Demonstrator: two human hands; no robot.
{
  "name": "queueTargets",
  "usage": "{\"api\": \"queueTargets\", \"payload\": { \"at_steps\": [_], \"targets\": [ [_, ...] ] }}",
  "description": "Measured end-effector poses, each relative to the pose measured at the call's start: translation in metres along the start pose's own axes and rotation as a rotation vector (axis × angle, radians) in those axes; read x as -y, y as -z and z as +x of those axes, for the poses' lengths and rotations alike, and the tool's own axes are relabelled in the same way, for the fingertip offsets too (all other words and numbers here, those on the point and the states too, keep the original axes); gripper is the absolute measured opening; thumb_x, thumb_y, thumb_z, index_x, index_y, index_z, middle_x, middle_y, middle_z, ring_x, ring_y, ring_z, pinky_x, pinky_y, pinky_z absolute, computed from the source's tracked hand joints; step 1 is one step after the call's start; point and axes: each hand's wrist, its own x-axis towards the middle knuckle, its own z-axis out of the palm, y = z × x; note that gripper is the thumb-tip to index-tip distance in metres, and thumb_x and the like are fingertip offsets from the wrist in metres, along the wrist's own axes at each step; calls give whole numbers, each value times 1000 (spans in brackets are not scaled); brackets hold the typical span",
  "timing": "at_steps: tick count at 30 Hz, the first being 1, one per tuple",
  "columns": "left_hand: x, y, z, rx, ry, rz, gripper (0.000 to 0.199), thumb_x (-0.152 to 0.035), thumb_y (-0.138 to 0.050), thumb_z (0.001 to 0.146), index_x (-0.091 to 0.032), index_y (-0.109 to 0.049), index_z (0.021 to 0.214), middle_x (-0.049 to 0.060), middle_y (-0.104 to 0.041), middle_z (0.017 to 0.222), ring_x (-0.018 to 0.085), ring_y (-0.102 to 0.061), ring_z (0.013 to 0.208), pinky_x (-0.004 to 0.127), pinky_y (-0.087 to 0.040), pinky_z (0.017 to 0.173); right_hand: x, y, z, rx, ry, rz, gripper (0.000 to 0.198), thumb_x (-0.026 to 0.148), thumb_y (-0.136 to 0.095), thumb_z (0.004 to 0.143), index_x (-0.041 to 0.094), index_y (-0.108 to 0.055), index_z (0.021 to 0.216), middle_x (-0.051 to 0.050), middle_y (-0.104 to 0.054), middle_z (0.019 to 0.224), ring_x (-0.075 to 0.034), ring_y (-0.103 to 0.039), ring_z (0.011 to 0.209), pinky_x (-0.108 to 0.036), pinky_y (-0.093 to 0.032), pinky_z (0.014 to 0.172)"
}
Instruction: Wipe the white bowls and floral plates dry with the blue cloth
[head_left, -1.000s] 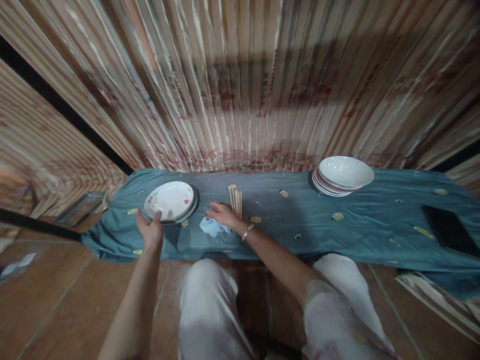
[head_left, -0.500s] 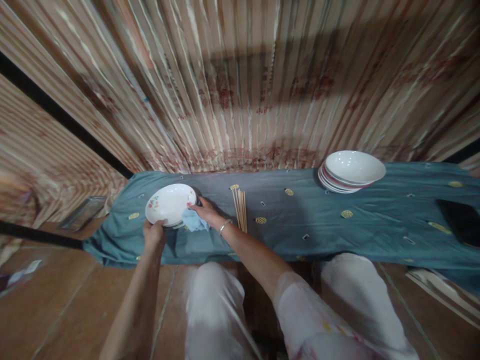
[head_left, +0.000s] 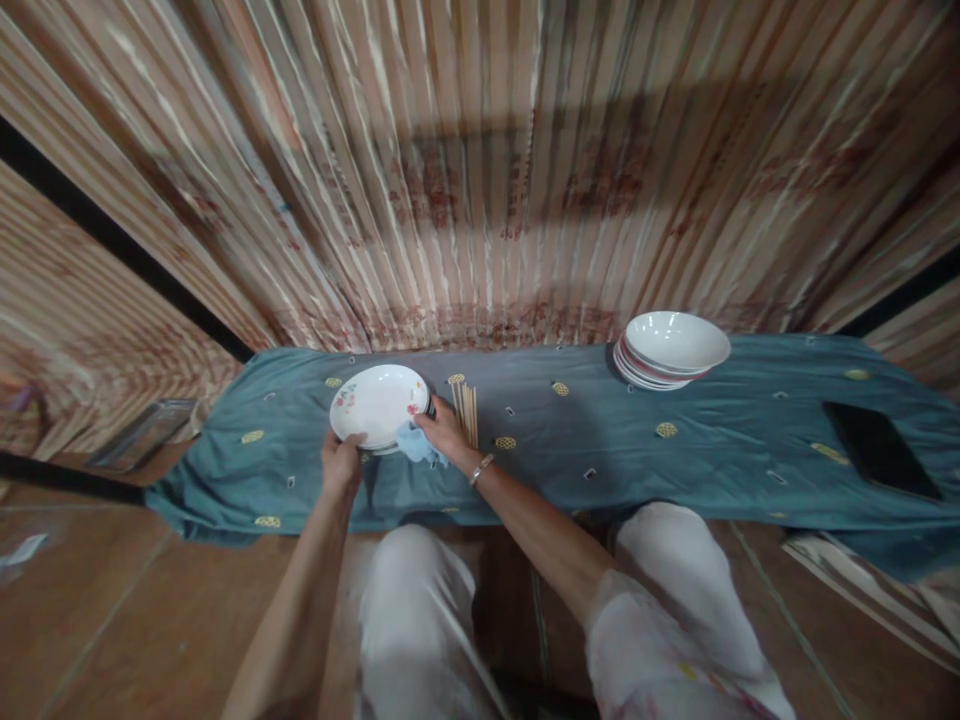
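A white plate (head_left: 379, 405) with small flower prints lies on top of a stack on the left part of the cloth-covered table. My left hand (head_left: 343, 462) grips its near left rim, thumb over the edge. At the right rim my right hand (head_left: 444, 432) is closed, with a light blue cloth (head_left: 417, 443) bunched under its fingers against the plate. How many plates lie beneath is hidden. Just right of that hand, several wooden chopsticks (head_left: 470, 412) lie side by side on the table.
A stack of white bowls (head_left: 671, 345) stands at the back right of the table (head_left: 555, 470). A black phone-like slab (head_left: 877, 450) lies near the right end. Behind hangs a striped curtain (head_left: 480, 180); dark poles (head_left: 120, 235) flank the table. A tray (head_left: 142, 435) sits low at left.
The plate and both hands have shifted right, toward the chopsticks. The view has turned slightly, so the bowls and dark slab appear further left. Both hands keep their hold.
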Motion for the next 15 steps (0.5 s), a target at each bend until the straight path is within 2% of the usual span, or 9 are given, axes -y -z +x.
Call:
{"api": "queueTargets", "payload": {
  "at_steps": [5, 8, 12, 15],
  "targets": [
    [7, -19, -7, 37, 14, -22, 59, -8, -60, 56, -12, -63, 115, 11, -73, 107, 28, -66, 111, 49, -45, 105, -4, 17, -1, -35, -55, -90, 38, 34, -55, 91, 19, -57, 126, -8, -71, 115, -23, -66, 104, -31, -51, 89],
    [9, -23, -8, 62, 3, -16, 66, -7, -60, 56, -14, -59, 122, 12, -70, 117, 28, -64, 114, 47, -44, 107, -5, 20, -2, -25, -61, -156, 39, 36, -51, 92, 18, -55, 128, -9, -70, 116, -24, -65, 105, -33, -51, 90],
    [9, -22, -6, 60, -18, 30, 79, -4, -60, 57, -18, -50, 134, 12, -63, 130, 27, -57, 125, 46, -44, 108, -1, 22, -6, 15, -77, -302, 55, 39, -44, 94, 14, -39, 143, -13, -71, 113, -28, -68, 100, -36, -51, 88],
    [10, -21, -4, 73, -29, 48, 82, -3, -59, 58, -19, -47, 137, 12, -60, 135, 28, -55, 127, 46, -43, 108, 3, 24, -8, 35, -72, -354, 57, 40, -39, 96, 15, -33, 146, -12, -73, 108, -28, -70, 96, -37, -51, 85]
  ]
}}
